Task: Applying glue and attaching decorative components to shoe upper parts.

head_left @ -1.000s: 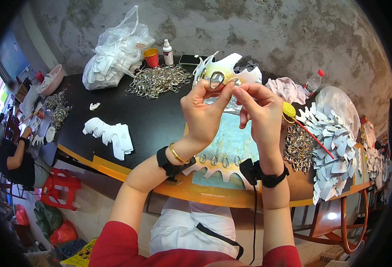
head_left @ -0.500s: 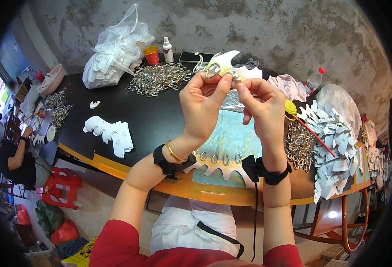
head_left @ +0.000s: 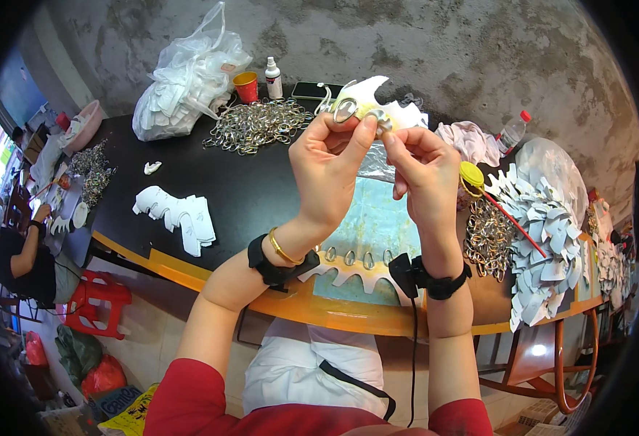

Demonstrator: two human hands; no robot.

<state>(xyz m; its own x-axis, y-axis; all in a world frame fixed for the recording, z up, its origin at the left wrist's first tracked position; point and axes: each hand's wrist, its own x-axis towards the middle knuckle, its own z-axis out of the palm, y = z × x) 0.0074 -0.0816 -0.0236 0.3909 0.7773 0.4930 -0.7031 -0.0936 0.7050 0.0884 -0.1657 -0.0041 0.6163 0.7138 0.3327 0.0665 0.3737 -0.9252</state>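
The left hand's grip [head_left: 328,156] was closed on a white card cutout [head_left: 367,98], held up above the far middle of the table [head_left: 189,265], while the right hand [head_left: 425,171] pinched a metal ring [head_left: 379,116] against it. One ring [head_left: 344,110] sat fixed already; a ring heap [head_left: 258,125] and blank cutouts [head_left: 178,214] waited.

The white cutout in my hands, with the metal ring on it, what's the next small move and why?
Probably press the metal ring flat against the white cutout with the left hand's thumb. Both hands hold the piece up off the table, the right hand pinching beside the ring, which looks placed but not clearly seated.
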